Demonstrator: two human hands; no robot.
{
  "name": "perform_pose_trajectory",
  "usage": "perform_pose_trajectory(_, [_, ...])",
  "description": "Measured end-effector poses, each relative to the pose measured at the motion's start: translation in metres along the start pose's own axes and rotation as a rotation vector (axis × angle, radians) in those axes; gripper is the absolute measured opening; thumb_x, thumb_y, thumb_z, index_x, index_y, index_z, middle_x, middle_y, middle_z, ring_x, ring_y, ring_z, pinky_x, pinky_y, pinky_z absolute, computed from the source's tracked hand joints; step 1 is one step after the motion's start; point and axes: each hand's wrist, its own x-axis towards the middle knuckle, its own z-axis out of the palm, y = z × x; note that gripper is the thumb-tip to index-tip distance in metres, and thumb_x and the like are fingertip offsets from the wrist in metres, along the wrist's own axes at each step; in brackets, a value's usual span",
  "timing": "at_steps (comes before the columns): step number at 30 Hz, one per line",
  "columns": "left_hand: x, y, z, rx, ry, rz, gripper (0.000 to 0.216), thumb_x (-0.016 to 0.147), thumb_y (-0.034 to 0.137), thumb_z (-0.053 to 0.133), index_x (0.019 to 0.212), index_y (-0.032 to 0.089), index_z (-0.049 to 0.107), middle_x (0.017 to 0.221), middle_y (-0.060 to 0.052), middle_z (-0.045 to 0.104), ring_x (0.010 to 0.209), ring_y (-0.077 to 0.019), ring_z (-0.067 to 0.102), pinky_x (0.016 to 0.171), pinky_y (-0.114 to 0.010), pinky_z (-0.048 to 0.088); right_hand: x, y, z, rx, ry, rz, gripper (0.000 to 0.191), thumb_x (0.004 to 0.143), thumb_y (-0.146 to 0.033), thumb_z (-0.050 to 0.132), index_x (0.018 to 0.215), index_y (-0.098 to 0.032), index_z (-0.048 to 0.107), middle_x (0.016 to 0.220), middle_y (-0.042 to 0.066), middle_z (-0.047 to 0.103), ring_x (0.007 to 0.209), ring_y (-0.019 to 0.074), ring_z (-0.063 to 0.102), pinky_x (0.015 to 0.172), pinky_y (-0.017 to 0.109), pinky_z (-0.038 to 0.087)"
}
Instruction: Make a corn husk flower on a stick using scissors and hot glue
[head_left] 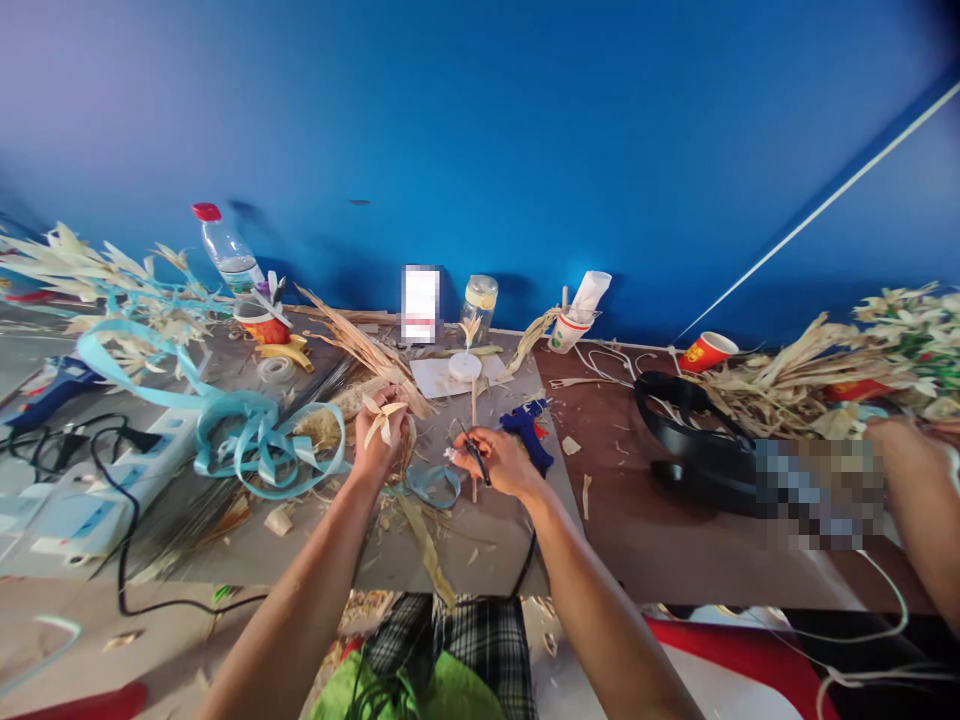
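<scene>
My left hand (pixel 373 448) is closed on a small pale flower (pixel 386 415) shaped from dried husk, its pointed petals spread open. To its right, my right hand (pixel 501 462) grips a slim black tool (pixel 475 456); whether it is scissors or tweezers I cannot make out. A bit of something white shows at its fingertips. A thin wooden stick (pixel 474 398) lies partly under this hand. Just beyond it rests a blue glue gun (pixel 534 428). A loop of light-blue ribbon (pixel 435 487) lies between my hands, and a bundle of dried husks (pixel 367 340) is behind the left one.
More blue ribbon (pixel 270 445) and a power strip (pixel 127 490) lie left. At the back stand a glass jar (pixel 481 300), a white disc (pixel 464 368) and a paper cup (pixel 568 332). A black headset-like object (pixel 697 460) and another person's hand (pixel 900 450) are right.
</scene>
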Motion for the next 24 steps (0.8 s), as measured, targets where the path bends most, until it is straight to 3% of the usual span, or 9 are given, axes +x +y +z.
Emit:
perform_pose_trajectory(4, [-0.001, 0.001, 0.001, 0.026, -0.069, -0.044, 0.022, 0.074, 0.036, 0.060, 0.085, 0.017, 0.057, 0.053, 0.004, 0.047, 0.043, -0.0086, 0.040, 0.041, -0.022, 0.032, 0.003, -0.003, -0.008, -0.230, 0.171, 0.062, 0.043, 0.075, -0.045, 0.061, 0.107, -0.017, 0.057, 0.085, 0.005, 0.066, 0.075, 0.0159, 0.060, 0.064, 0.023, 0.041])
perform_pose_trajectory(10, [-0.002, -0.003, 0.001, -0.016, -0.109, -0.067, 0.026, 0.072, 0.038, 0.061, 0.087, 0.017, 0.058, 0.056, 0.004, 0.047, 0.044, -0.0074, 0.040, 0.041, -0.021, 0.032, 0.007, -0.021, -0.008, -0.631, 0.199, 0.263, 0.056, 0.079, -0.048, 0.055, 0.123, -0.016, 0.044, 0.106, 0.013, 0.065, 0.096, 0.0243, 0.062, 0.076, 0.029, 0.042])
perform_pose_trajectory(14, [-0.004, -0.002, -0.001, -0.007, -0.120, -0.028, 0.028, 0.072, 0.038, 0.061, 0.088, 0.015, 0.058, 0.058, 0.003, 0.049, 0.047, -0.0080, 0.041, 0.043, -0.020, 0.032, 0.018, -0.033, -0.008, -0.746, 0.171, 0.311, 0.061, 0.079, -0.049, 0.054, 0.127, -0.015, 0.039, 0.111, 0.015, 0.062, 0.102, 0.0263, 0.059, 0.080, 0.032, 0.041])
perform_pose_trajectory(18, [-0.004, -0.002, -0.002, -0.015, -0.137, -0.013, 0.026, 0.073, 0.036, 0.059, 0.086, 0.014, 0.058, 0.059, 0.002, 0.049, 0.049, -0.0081, 0.041, 0.044, -0.020, 0.033, 0.034, -0.044, -0.008, -0.839, 0.150, 0.268, 0.064, 0.075, -0.045, 0.060, 0.127, -0.013, 0.040, 0.117, 0.019, 0.057, 0.107, 0.0282, 0.056, 0.083, 0.033, 0.042])
perform_pose_trajectory(24, [-0.005, -0.001, -0.001, -0.053, -0.122, -0.023, 0.023, 0.073, 0.034, 0.058, 0.083, 0.014, 0.057, 0.056, 0.003, 0.046, 0.048, -0.0073, 0.039, 0.044, -0.019, 0.031, 0.049, -0.064, 0.002, -0.952, -0.050, 0.289, 0.046, 0.073, -0.032, 0.060, 0.114, -0.012, 0.057, 0.111, 0.021, 0.061, 0.100, 0.0300, 0.060, 0.075, 0.034, 0.047])
